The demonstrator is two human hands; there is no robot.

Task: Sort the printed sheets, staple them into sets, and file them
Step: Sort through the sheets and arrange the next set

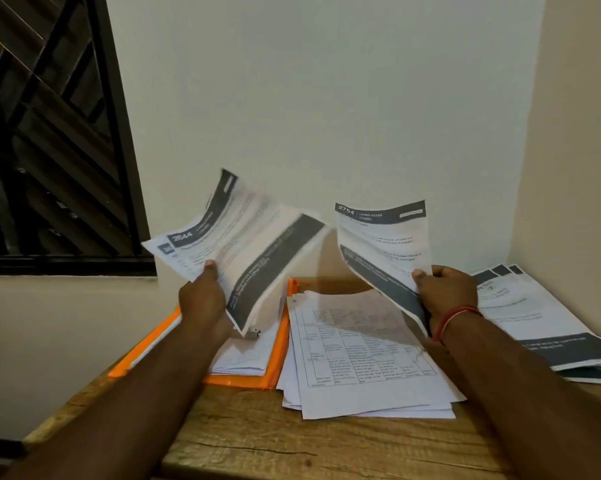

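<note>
White walls meet in a corner behind the wooden bench (292,445). One left hand (202,299) grips a bunch of printed sheets (243,251) up in the air. One right hand (444,292) pinches a single sheet (378,244) (its top says 2754). Read each top number slowly. Put like with like on the right pile (534,323), not in the orange folder (278,341) yet.

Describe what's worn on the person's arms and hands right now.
No sleeves or gloves are in view. A red thread band of several strands circles the wrist of the right hand. The left hand shows no ring, watch or band.
</note>
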